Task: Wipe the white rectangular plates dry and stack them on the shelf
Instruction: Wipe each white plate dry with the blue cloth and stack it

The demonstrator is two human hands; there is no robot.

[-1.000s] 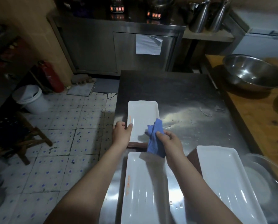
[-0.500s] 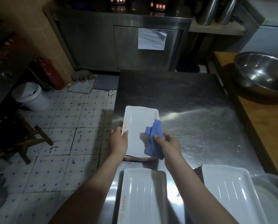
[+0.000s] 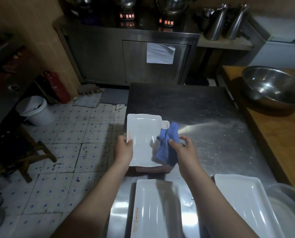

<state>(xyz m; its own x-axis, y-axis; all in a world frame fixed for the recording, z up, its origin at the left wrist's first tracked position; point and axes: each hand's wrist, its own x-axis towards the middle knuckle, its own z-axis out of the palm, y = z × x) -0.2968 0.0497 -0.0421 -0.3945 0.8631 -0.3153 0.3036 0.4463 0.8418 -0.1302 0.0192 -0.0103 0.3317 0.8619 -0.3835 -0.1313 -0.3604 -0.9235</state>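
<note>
The left hand (image 3: 123,150) grips the left long edge of a white rectangular plate (image 3: 141,140), thumb on the upper face and fingers curled beneath. The right hand (image 3: 184,150) pinches a bunched blue cloth (image 3: 168,145) and presses it against the plate's right edge. The plate sits between the two hands, over the left edge of the steel table (image 3: 203,117).

Nearer the camera, a second plate (image 3: 153,208) lies flat on the table between the forearms. A third plate (image 3: 246,203) lies to the right of the right forearm.

Further right, a steel bowl (image 3: 273,85) stands on a wooden counter (image 3: 280,134). On the tiled floor to the left stands a white bucket (image 3: 35,109). Beyond the table is a steel cabinet (image 3: 109,57) with a paper sheet (image 3: 160,53) on its door.
</note>
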